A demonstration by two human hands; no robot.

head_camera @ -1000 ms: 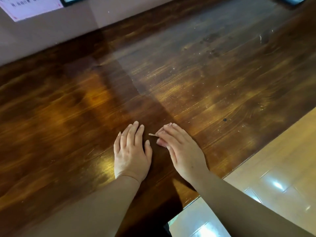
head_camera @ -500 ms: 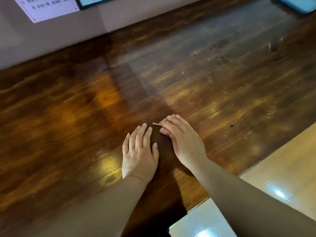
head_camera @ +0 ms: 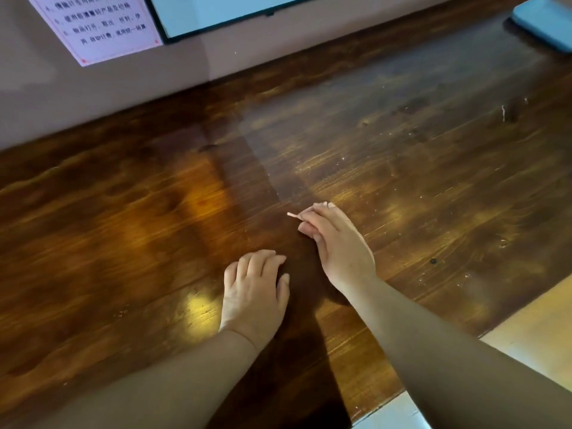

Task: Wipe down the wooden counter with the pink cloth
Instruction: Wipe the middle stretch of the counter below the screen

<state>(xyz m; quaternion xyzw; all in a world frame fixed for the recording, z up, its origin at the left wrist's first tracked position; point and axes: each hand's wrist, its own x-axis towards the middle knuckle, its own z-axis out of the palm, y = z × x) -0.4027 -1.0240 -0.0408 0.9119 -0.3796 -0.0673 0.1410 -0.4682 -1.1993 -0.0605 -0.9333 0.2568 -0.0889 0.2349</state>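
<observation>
The dark, glossy wooden counter (head_camera: 402, 168) fills most of the view, speckled with pale crumbs on its right half. My left hand (head_camera: 255, 292) rests flat on the wood, fingers together. Just beyond it, my right hand (head_camera: 335, 243) pinches a thin pale sliver (head_camera: 292, 215) between thumb and fingertips, its tip poking out to the left just above the surface. No pink cloth is in view.
A wall runs along the counter's far edge, carrying a printed notice (head_camera: 99, 23) and a black-framed board (head_camera: 216, 10). A blue-grey flat object (head_camera: 544, 21) lies at the far right corner. The counter's near edge drops to a glossy tiled floor (head_camera: 532, 329).
My right hand has moved away from me across the wood, still pinching the sliver. My left hand has stayed flat behind it. The view has tilted up, showing more wall.
</observation>
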